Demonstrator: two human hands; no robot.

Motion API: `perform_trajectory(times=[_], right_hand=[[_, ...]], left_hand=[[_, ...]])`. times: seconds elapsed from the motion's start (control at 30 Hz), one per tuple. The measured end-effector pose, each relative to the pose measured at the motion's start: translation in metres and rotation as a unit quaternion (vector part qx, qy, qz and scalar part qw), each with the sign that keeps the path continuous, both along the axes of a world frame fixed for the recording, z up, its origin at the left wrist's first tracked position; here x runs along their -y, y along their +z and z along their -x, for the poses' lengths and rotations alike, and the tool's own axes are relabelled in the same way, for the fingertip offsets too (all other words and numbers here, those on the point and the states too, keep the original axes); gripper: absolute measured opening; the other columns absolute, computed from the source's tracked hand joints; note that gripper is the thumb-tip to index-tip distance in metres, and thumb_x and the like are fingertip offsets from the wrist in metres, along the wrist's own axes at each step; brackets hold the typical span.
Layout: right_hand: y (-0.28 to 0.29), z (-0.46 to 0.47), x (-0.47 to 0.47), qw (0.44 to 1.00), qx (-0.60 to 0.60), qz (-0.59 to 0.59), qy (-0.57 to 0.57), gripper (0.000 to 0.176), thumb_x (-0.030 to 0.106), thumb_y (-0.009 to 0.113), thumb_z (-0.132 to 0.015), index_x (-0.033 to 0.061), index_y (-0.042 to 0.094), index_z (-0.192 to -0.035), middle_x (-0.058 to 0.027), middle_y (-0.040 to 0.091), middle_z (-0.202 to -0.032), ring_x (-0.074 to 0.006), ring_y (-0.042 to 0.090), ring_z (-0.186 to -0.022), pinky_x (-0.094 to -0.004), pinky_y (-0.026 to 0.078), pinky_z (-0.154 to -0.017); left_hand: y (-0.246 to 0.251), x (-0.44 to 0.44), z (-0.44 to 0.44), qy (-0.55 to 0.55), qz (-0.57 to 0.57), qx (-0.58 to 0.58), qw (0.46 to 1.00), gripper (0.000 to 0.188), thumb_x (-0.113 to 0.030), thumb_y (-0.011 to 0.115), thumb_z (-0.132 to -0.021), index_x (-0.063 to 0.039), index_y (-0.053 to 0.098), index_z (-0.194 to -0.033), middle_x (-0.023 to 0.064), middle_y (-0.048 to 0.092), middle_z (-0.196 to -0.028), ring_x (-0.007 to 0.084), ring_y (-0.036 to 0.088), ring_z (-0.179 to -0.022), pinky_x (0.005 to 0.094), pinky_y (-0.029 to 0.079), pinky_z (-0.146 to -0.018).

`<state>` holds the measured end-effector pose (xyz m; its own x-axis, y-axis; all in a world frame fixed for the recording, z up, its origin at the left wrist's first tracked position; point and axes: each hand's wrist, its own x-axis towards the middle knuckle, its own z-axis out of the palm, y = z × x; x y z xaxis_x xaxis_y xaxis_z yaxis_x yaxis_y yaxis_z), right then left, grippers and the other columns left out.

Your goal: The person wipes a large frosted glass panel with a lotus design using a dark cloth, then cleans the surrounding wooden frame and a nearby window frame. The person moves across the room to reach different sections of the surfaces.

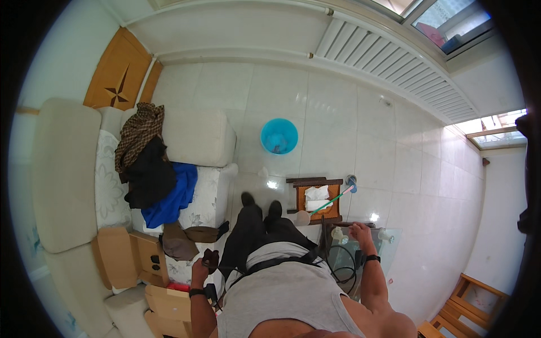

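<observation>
My left hand grips a small bundled dark brown item, probably cloth, over the edge of the sofa seat. Just beyond it, brown garments lie crumpled on the patterned seat cover. My right hand is off to the right, above the near-side glass table, its fingers partly curled. Whether those fingers touch the dark wooden edge beneath them is unclear. A black cable loops over the glass beside my right wrist.
Clothes, including a blue garment, are heaped on the sofa. Open cardboard boxes stand at left. Ahead are a blue bucket and a low stool bearing white tissues and a fly swatter. A radiator lines the wall.
</observation>
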<state>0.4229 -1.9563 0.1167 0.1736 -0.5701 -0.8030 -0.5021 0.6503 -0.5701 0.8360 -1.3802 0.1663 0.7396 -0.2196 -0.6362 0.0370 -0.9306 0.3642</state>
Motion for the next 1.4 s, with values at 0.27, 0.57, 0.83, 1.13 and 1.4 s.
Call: perform_trajectory(times=[0.27, 0.57, 0.83, 1.13, 1.4], right_hand=[[0.013, -0.077, 0.016, 0.998, -0.022, -0.042, -0.03, 0.032, 0.018, 0.062, -0.101, -0.0023, 0.065, -0.125, -0.0104, 0.072, -0.102, -0.0169, 0.07, -0.086, -0.0298, 0.06, -0.079], [0.029, -0.183, 0.038, 0.999, 0.003, -0.045, -0.023, 0.04, 0.021, 0.061, -0.102, -0.002, 0.059, -0.135, -0.0125, 0.072, -0.111, -0.0191, 0.071, -0.094, -0.0306, 0.06, -0.083], [0.044, -0.233, 0.046, 0.999, -0.026, -0.022, -0.008, 0.038, 0.022, 0.061, -0.101, -0.0025, 0.063, -0.13, -0.0116, 0.073, -0.114, -0.0177, 0.07, -0.094, -0.03, 0.058, -0.08], [0.061, -0.303, 0.095, 0.99, 0.016, 0.035, 0.133, 0.04, 0.024, 0.06, -0.103, -0.0021, 0.06, -0.134, -0.0129, 0.072, -0.116, -0.0185, 0.069, -0.103, -0.0318, 0.056, -0.09], [0.106, -0.446, 0.145, 0.927, 0.125, 0.139, 0.324, 0.043, 0.021, 0.066, -0.099, -0.0038, 0.06, -0.133, -0.0164, 0.071, -0.119, -0.0222, 0.068, -0.111, -0.0335, 0.054, -0.095]], left_hand=[[0.009, 0.029, -0.069, 0.065, -0.096, -0.134, 0.984, 0.029, -0.025, 0.06, -0.096, 0.003, 0.065, -0.097, 0.0261, 0.069, -0.086, 0.047, 0.067, -0.088, 0.0534, 0.051, -0.074], [0.02, 0.084, -0.198, -0.098, -0.031, 0.035, 0.994, 0.029, -0.027, 0.06, -0.097, 0.0, 0.065, -0.106, 0.0283, 0.068, -0.098, 0.0488, 0.064, -0.095, 0.0543, 0.051, -0.077], [0.042, 0.143, -0.277, -0.059, 0.033, 0.052, 0.996, 0.033, -0.03, 0.063, -0.097, 0.0, 0.063, -0.111, 0.0286, 0.067, -0.103, 0.0503, 0.062, -0.101, 0.0523, 0.05, -0.083], [0.106, 0.246, -0.316, -0.063, 0.174, 0.051, 0.981, 0.03, -0.024, 0.063, -0.097, -0.003, 0.065, -0.118, 0.0246, 0.069, -0.106, 0.044, 0.066, -0.098, 0.0474, 0.053, -0.083], [0.158, 0.343, -0.344, -0.168, 0.248, 0.025, 0.954, 0.03, -0.017, 0.064, -0.095, -0.001, 0.064, -0.12, 0.022, 0.068, -0.112, 0.0414, 0.065, -0.101, 0.0447, 0.053, -0.085]])
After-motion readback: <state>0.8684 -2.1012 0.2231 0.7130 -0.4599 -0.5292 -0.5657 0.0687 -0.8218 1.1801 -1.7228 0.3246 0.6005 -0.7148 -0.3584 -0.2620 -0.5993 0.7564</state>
